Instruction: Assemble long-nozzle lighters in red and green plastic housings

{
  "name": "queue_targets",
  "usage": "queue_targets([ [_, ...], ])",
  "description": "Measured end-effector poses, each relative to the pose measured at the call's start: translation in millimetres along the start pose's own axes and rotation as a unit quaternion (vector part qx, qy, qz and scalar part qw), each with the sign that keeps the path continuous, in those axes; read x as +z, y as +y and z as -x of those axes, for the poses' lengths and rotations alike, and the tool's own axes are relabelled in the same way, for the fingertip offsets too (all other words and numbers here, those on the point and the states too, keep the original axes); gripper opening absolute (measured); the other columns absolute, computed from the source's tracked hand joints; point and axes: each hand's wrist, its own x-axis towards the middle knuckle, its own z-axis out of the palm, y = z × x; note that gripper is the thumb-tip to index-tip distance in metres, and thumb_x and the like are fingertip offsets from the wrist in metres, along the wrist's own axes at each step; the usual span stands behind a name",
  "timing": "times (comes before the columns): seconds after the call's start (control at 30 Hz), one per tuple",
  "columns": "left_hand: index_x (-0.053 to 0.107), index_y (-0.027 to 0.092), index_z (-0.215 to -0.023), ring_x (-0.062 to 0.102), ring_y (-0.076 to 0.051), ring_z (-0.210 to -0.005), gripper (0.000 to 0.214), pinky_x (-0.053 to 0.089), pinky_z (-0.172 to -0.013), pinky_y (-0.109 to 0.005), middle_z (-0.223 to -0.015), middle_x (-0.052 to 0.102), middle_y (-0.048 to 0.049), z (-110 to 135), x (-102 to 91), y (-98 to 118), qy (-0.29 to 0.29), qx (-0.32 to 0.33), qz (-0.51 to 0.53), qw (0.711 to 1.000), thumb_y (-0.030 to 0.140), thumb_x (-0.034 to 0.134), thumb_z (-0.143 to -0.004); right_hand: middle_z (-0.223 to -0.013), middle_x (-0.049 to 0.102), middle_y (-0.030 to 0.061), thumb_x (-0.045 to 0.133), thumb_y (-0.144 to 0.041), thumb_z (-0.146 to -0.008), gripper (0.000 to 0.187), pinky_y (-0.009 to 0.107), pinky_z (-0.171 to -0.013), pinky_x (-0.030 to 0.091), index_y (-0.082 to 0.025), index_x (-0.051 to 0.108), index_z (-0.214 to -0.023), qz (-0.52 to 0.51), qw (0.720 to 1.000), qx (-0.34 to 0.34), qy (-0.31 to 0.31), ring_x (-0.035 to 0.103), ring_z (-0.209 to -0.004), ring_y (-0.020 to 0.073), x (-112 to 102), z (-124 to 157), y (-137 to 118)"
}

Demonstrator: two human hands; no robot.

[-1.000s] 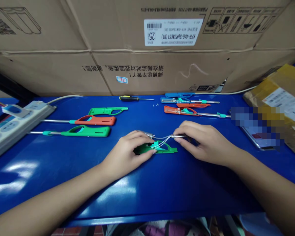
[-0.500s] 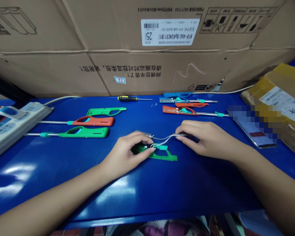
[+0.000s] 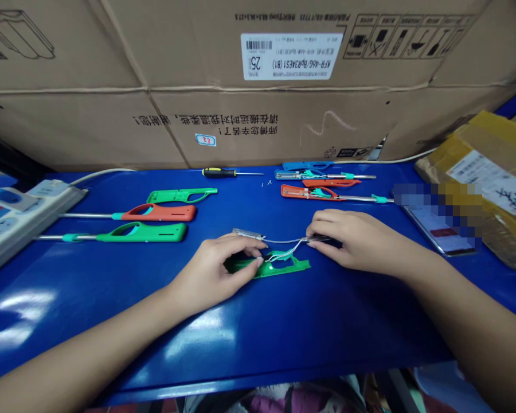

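Note:
An opened green lighter shell (image 3: 284,265) lies on the blue table (image 3: 258,332), with thin white wires (image 3: 284,252) running out of it. My left hand (image 3: 215,269) pinches the shell's left end with curled fingers. My right hand (image 3: 352,238) is closed on a thin metal tube (image 3: 316,237) joined to those wires. A small metal part (image 3: 247,233) lies just behind my left hand.
Three assembled lighters, green (image 3: 180,195), orange (image 3: 159,213) and green (image 3: 141,232), lie at the left. Opened lighters (image 3: 322,192) lie at the back right. A screwdriver (image 3: 219,172), a power strip (image 3: 21,215), a phone (image 3: 438,229), a yellow parcel (image 3: 490,172) and big cardboard boxes (image 3: 241,103) surround them.
The view has drifted slightly. My left fingers have shifted their pinch on the green shell, which has turned a little. My right hand stays on the tube.

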Motion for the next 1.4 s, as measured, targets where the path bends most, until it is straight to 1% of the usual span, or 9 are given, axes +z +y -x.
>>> queue_targets([
  [0.17,0.075,0.018,-0.106,0.074,-0.015,-0.093,0.016,0.058,-0.088,-0.025,-0.100,0.078,-0.0041,0.2,0.5,0.0,0.016,-0.011,0.002,1.000,0.020,0.065,-0.093,-0.108,0.065,0.0076,0.058,-0.030,-0.097,0.016,0.039,-0.089,0.050,-0.021,0.063,-0.109,-0.007,0.998,-0.030,0.055,0.062,-0.100,0.0238,-1.0,-1.0,-7.7],
  [0.27,0.074,0.017,-0.108,0.073,-0.015,-0.088,0.020,0.058,-0.085,-0.024,-0.096,0.077,-0.0034,0.5,1.8,1.2,0.018,-0.007,-0.003,1.000,0.022,0.072,-0.088,-0.111,0.063,0.0082,0.060,-0.030,-0.096,0.015,0.040,-0.092,0.048,-0.021,0.065,-0.108,-0.040,0.995,-0.066,0.062,0.059,-0.102,0.0235,-0.5,-2.7,-19.8],
  [0.4,0.073,0.018,-0.111,0.072,-0.014,-0.088,0.024,0.058,-0.084,-0.025,-0.095,0.077,-0.0019,1.1,2.8,0.9,0.010,0.021,-0.020,1.000,0.020,0.074,-0.087,-0.124,0.060,0.0114,0.054,-0.026,-0.100,0.023,0.043,-0.097,0.044,-0.021,0.065,-0.120,-0.037,0.993,-0.093,0.066,0.055,-0.113,0.0256,6.1,-6.0,-28.2],
  [0.6,0.075,0.020,-0.108,0.075,-0.013,-0.087,0.021,0.059,-0.086,-0.022,-0.094,0.080,0.0004,1.8,3.5,1.2,0.021,0.024,-0.015,0.999,0.016,0.074,-0.088,-0.117,0.064,0.0106,0.051,-0.021,-0.102,0.018,0.042,-0.094,0.044,-0.017,0.068,-0.099,-0.037,0.991,-0.104,0.072,0.058,-0.107,0.0234,10.8,-8.3,-26.0],
  [0.8,0.075,0.018,-0.105,0.077,-0.013,-0.082,0.018,0.062,-0.081,-0.021,-0.097,0.080,-0.0014,2.5,5.7,3.4,0.064,-0.006,0.012,0.998,0.017,0.074,-0.087,-0.115,0.065,0.0106,0.052,-0.024,-0.101,0.017,0.041,-0.092,0.044,-0.018,0.067,-0.095,-0.041,0.992,-0.086,0.080,0.059,-0.104,0.0230,9.3,-8.1,-28.4],
  [0.93,0.075,0.019,-0.105,0.075,-0.013,-0.080,0.016,0.062,-0.076,-0.022,-0.100,0.080,-0.0020,3.1,6.3,2.3,0.067,-0.001,-0.008,0.998,0.020,0.072,-0.090,-0.115,0.066,0.0100,0.055,-0.024,-0.100,0.014,0.041,-0.091,0.045,-0.019,0.066,-0.094,-0.041,0.993,-0.077,0.076,0.060,-0.104,0.0230,10.8,-8.6,-29.6],
  [1.07,0.073,0.020,-0.113,0.072,-0.014,-0.086,0.023,0.060,-0.081,-0.027,-0.110,0.077,-0.0039,2.0,2.8,2.2,0.046,0.016,-0.061,0.997,0.026,0.072,-0.091,-0.113,0.066,0.0096,0.055,-0.024,-0.099,0.014,0.040,-0.091,0.045,-0.019,0.066,-0.093,-0.030,0.993,-0.060,0.093,0.061,-0.104,0.0229,13.3,-8.8,-28.9],
  [1.2,0.068,0.020,-0.123,0.068,-0.018,-0.095,0.038,0.056,-0.088,-0.033,-0.106,0.075,-0.0045,0.2,-0.5,2.0,0.002,0.035,-0.093,0.995,0.032,0.077,-0.088,-0.112,0.065,0.0099,0.055,-0.024,-0.099,0.014,0.040,-0.090,0.046,-0.019,0.065,-0.091,-0.026,0.993,-0.038,0.105,0.061,-0.104,0.0236,15.2,-9.4,-25.9],
  [1.4,0.067,0.021,-0.123,0.068,-0.018,-0.098,0.029,0.053,-0.091,-0.033,-0.105,0.075,-0.0045,0.0,0.4,2.5,-0.067,0.072,-0.050,0.994,0.021,0.068,-0.094,-0.120,0.063,0.0116,0.059,-0.023,-0.095,0.008,0.044,-0.091,0.047,-0.020,0.065,-0.099,-0.021,0.996,-0.012,0.084,0.060,-0.108,0.0269,10.5,-8.1,-25.0],
])
